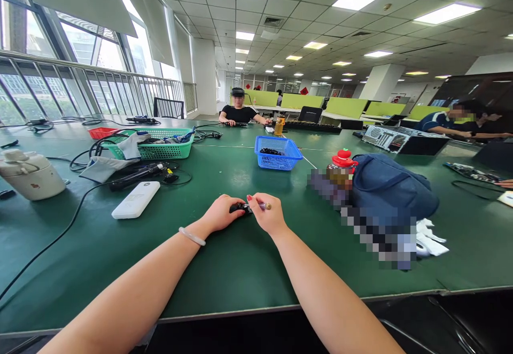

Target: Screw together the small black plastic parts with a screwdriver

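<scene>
On the green table, my left hand [220,212] is closed around a small black part [238,211], pressing it near the tabletop. My right hand [267,216] pinches a slim pen-like tool [266,206] with a rounded tan end. The tool's other end points left toward the black part, where my fingers hide the tip. Both hands meet at the middle of the view, almost touching. Beyond them stands a blue plastic basket [280,162] holding small black pieces. What exactly the black part is, I cannot make out.
To the left are a white power bank [136,200], cables, a green basket [176,152] and a white jug [34,175]. A navy bag [395,188] and a red-lidded jar [343,162] stand right. A person [239,112] sits across; others work beside a computer case [404,140].
</scene>
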`<state>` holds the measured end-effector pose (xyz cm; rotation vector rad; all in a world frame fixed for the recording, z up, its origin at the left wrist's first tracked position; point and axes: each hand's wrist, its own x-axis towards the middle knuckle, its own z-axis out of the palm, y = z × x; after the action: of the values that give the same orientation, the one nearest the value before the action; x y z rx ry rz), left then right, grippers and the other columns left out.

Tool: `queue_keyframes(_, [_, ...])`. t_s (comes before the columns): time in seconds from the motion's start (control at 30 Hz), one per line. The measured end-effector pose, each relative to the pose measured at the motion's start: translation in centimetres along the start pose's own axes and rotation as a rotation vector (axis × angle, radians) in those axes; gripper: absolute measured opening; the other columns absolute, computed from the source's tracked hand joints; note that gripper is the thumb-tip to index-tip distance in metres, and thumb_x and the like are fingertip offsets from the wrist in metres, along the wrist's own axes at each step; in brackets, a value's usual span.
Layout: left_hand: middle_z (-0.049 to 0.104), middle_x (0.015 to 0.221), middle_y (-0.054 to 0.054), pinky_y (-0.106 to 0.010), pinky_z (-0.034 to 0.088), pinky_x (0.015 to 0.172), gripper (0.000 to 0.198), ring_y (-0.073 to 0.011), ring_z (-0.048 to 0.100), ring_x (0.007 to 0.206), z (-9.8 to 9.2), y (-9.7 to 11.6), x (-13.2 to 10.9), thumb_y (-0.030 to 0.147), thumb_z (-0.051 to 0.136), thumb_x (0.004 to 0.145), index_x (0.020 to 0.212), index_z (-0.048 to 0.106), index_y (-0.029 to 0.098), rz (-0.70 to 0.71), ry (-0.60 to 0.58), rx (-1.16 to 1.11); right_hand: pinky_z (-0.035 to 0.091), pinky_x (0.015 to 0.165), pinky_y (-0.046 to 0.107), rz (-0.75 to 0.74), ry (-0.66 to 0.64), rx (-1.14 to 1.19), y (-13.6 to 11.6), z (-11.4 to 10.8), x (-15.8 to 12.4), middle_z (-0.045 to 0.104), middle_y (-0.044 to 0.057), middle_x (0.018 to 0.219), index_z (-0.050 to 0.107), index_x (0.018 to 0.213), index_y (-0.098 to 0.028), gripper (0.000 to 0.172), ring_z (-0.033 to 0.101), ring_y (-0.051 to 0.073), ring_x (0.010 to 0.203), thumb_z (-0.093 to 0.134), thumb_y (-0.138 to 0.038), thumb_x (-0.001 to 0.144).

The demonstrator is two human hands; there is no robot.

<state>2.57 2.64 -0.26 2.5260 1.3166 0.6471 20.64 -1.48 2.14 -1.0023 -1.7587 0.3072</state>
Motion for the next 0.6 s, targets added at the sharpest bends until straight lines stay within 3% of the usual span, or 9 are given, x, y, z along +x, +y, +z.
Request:
queue_keyframes(0.33, [0.074, 0.103, -0.005, -0.036, 0.048, 0.088, 0.037, -0.0252, 0.062, 0.097, 0.06, -0.39, 0.10, 0.045, 0.050, 0.092, 0.113, 0.072, 0.024, -0.071, 0.023, -0.022, 0.028, 0.051, 0.026, 0.050, -0.048, -0.009, 0.19, 0.92, -0.10, 0.040, -0.004, 0.050, 0.042, 0.053, -0.021, 0.045, 0.036, 0.011, 0.050, 0.043, -0.044, 0.092])
queue_keyframes(0.6, [0.073, 0.101, -0.006, -0.037, 0.048, 0.086, 0.035, -0.0265, 0.061, 0.097, -0.15, -0.11, 0.03, 0.044, 0.052, 0.090, 0.112, 0.073, 0.025, -0.112, 0.026, -0.014, 0.029, 0.051, 0.026, 0.193, 0.040, 0.128, 0.66, 0.57, 0.29, 0.040, -0.003, 0.049, 0.049, 0.053, -0.021, 0.047, 0.037, 0.012, 0.049, 0.045, -0.050, 0.089])
